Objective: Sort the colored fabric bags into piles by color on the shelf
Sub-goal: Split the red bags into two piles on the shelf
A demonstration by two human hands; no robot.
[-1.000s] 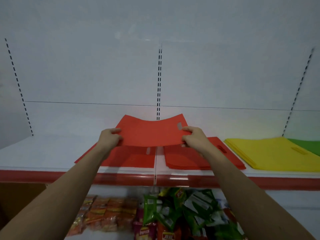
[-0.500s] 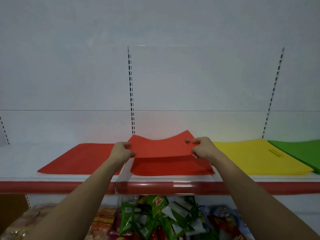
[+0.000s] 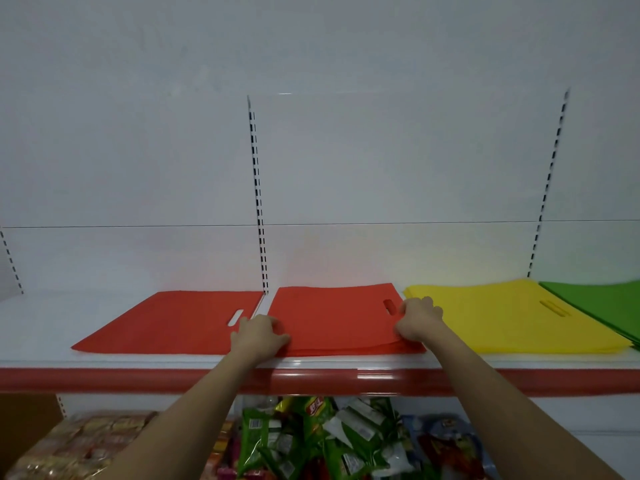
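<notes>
The red pile (image 3: 337, 317) lies flat on the white shelf (image 3: 45, 327), a stack of thin, matte, rectangular fabric bags with a slot handle cut near the right edge. Its layered edges show at the front right corner. Both hands rest on it. The left hand (image 3: 258, 336) sits at the front left corner, fingers (image 3: 277, 325) curled down over the top bag with the thumb toward the front edge, gripping the corner. The right hand (image 3: 417, 322) sits on the right edge just beside the handle slot, fingers (image 3: 427, 301) bent and close together, pressing on the fabric; whether the thumb pinches under the edge cannot be told.

Just left, a single red bag (image 3: 173, 322) lies flat, its white-looking handle slot near the left hand. Right of the red pile, almost touching it, is a yellow pile (image 3: 502, 317), then a green pile (image 3: 606, 303) overlapping its far right edge. The shelf has a glossy red front lip (image 3: 104, 379). Below it are crinkly snack packets (image 3: 311, 441).
</notes>
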